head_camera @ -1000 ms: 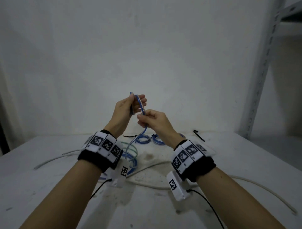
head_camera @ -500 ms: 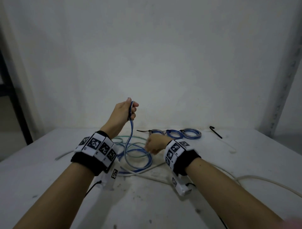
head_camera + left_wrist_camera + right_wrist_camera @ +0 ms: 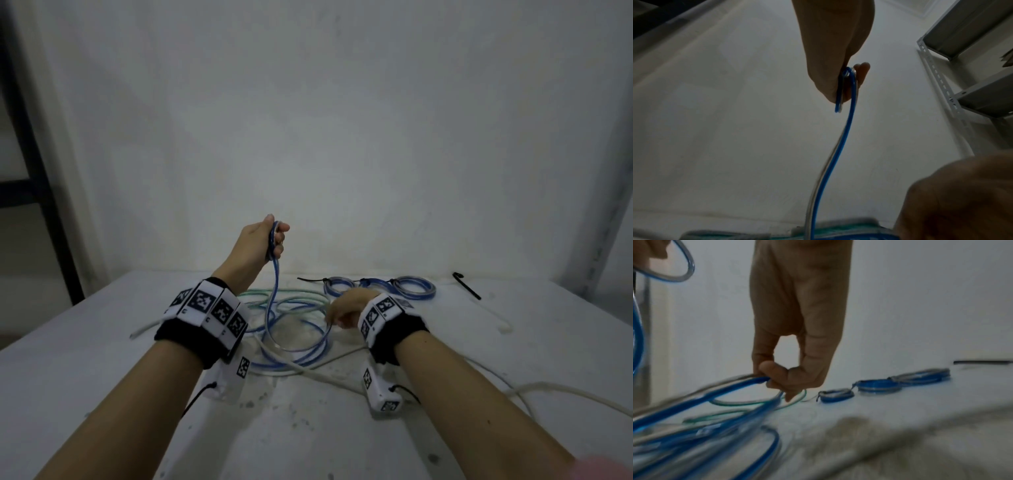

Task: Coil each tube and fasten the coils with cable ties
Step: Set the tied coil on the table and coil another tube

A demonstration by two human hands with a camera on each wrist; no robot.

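Since a second ago my right hand (image 3: 346, 307) has dropped from beside the left down to the tabletop (image 3: 342, 435), while my left hand (image 3: 260, 241) stays raised. The blue tube (image 3: 274, 291) is glossy, translucent plastic with a blue stripe; my left grip is curled round a small loop of it, and the rest hangs down into loose rings on the pale, stained tabletop. My right grip pinches one of those low rings between thumb and forefinger. A green-tinted tube (image 3: 291, 301) lies under the blue rings, and a white tube (image 3: 565, 390) trails off to the right. Far right of my right hand sit three finished blue coils (image 3: 412, 287) in a row, with a black cable tie (image 3: 466, 286) beyond them.
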